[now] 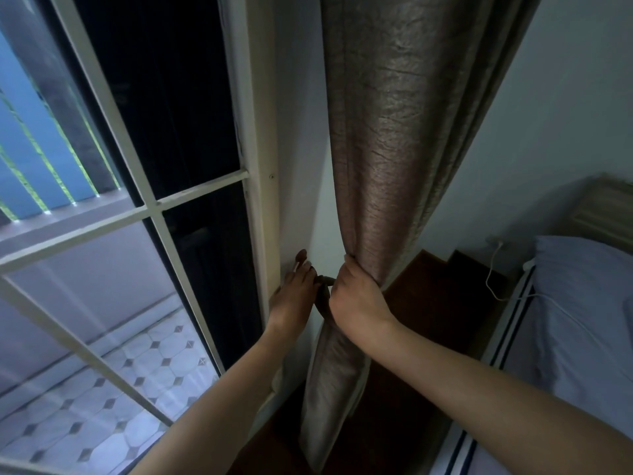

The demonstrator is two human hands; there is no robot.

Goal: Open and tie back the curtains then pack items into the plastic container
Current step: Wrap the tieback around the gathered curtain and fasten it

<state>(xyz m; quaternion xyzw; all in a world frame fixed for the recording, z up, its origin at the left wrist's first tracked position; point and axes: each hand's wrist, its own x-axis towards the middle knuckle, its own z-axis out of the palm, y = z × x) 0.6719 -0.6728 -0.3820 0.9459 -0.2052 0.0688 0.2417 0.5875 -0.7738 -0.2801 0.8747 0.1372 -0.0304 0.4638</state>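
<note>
By the window [152, 208], right hand [356, 299] grips the bunched curtain [394, 149] (left hand [293, 299], fingers straight, touches the tieback [324, 292]).

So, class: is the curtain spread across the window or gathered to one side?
Gathered: the curtain hangs bunched beside the window, right hand gripping it.

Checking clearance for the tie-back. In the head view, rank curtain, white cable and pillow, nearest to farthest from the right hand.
1. curtain, gripped in the right hand.
2. white cable, to the right, beside the bed.
3. pillow, far right, on the bed.
</note>
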